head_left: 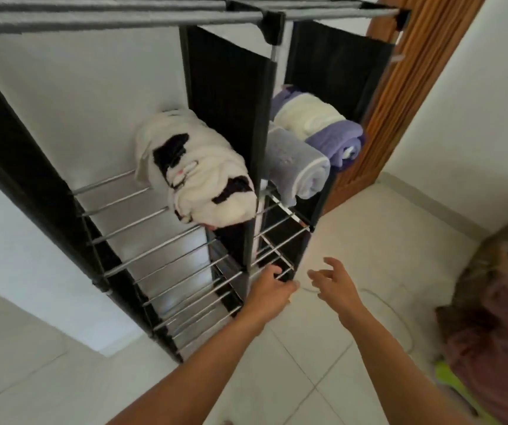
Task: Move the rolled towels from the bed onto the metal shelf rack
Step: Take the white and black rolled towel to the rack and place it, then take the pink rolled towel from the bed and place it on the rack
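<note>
At twelve o'clock from the hands: metal shelf rack [142,250], black side panels, rod shelves. Left bay, white-and-black rolled towel [194,170], laid across the rods so it cannot drop through. Right bay, grey rolled towel [297,165] touching a cream-and-purple rolled towel [320,124], packed side by side to save room. Left hand [272,291], fingers curled at a lower rod, probably steadying. Right hand [334,280], fingers spread, holding nothing. Bed at four o'clock, blurred.

A brown wooden door [406,87] stands at the back by the white wall [476,87]. The floor [323,378] has pale tiles. A blurry pink heap [498,348], maybe cloth, lies at the floor's right edge.
</note>
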Tool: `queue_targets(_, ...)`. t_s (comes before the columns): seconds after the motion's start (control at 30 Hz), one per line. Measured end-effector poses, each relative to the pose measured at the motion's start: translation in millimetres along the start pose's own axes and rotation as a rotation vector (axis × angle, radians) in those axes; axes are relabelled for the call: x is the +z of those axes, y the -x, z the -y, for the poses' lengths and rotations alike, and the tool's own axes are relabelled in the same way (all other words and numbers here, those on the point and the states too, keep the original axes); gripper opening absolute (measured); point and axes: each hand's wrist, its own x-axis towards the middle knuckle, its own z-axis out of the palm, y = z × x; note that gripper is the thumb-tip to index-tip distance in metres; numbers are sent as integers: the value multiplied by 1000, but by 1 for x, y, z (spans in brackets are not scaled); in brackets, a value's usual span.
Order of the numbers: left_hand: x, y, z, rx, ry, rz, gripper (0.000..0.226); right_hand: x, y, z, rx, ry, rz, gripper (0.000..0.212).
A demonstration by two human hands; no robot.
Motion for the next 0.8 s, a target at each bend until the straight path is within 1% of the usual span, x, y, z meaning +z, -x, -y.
queue_targets(0.03,15,-2,1,2,-111,78,31,-22,6,-18,34,-21,-46,57)
queue_targets(0.1,51,-5,1,50,-302,198,27,-71,25,-49,76,-91,-171,57)
queue_targets(0.23,148,20,-8,158,-475,460,24,-177,100,-111,140,-245,-477,51)
queue_targets(0.3,206,48,-12,223,-545,587,25,-225,150,-148,167,-327,-627,47)
queue_targets(0.4,297,105,-12,332,-634,760,19,-284,236,-203,202,-459,-831,38)
queue_targets(0.5,385,178,-3,405,-692,939,13,-329,325,-257,247,-576,-963,37)
queue_targets(0.6,462,249,14,473,-741,1109,11,-361,407,-308,311,-656,-1084,38)
queue_targets(0.67,503,295,26,487,-763,1204,7,-377,455,-332,344,-705,-1164,37)
queue_targets(0.8,572,367,60,465,-858,1377,8,-400,527,-381,378,-812,-1323,33)
